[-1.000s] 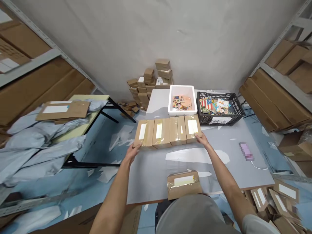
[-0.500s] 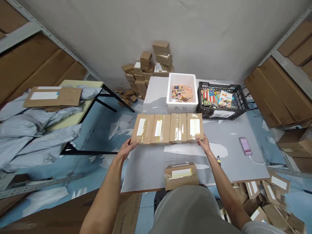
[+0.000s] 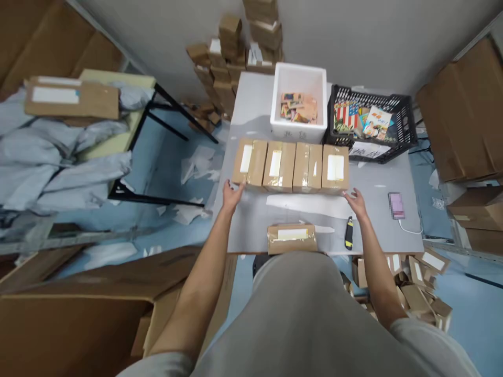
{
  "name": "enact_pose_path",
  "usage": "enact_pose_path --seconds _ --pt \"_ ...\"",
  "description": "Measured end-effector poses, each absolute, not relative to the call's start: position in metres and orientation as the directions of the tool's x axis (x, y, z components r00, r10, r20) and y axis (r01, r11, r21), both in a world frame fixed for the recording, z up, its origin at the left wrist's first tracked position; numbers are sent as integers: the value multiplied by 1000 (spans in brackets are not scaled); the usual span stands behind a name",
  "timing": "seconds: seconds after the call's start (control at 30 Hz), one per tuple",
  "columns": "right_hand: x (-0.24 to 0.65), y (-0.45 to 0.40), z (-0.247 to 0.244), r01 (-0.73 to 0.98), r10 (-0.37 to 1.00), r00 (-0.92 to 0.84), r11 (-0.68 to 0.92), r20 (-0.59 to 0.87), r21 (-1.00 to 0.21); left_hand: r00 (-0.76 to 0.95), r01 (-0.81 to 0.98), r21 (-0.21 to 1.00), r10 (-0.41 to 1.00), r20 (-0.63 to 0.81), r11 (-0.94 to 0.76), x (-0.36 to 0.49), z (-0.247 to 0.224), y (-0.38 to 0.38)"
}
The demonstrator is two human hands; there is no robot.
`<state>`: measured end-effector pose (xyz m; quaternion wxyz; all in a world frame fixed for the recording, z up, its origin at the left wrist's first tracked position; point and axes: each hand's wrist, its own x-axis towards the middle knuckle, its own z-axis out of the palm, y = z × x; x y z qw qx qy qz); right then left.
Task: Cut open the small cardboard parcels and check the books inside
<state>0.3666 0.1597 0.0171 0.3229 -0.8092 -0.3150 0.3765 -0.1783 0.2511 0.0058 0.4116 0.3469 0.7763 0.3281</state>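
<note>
Several taped cardboard boxes with white labels stand side by side in a row on the table. My left hand (image 3: pixel 232 195) is at the near corner of the leftmost box (image 3: pixel 256 162), thumb and fingers spread. At the opposite end, my right hand (image 3: pixel 356 202) lies beside the near corner of the rightmost box (image 3: pixel 335 163), its fingers apart. Whether the fingertips still touch the cardboard, I cannot tell. Another taped box (image 3: pixel 292 239) sits at the table's front edge, close to my body. A yellow and black box cutter (image 3: pixel 349 233) lies left of my right forearm.
Behind the row stand a white foam box (image 3: pixel 299 131) holding small printed items and a black crate (image 3: pixel 406 128) with magazines. A phone (image 3: pixel 396 205) on a cable lies right. Grey parcels (image 3: pixel 31 141) fill the left table; a large open carton (image 3: pixel 78 324) stands at lower left.
The row of boxes has shifted right across the table, relative to the foam box. My hands have moved with it and their fingers have loosened. My view has tilted downward.
</note>
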Motion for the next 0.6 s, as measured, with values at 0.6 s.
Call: enact_pose_path --seconds 0.6 --pt "375 34 -40 583 613 693 -786 -379 -204 26 251 904 932 -363 345 -90 -22 3"
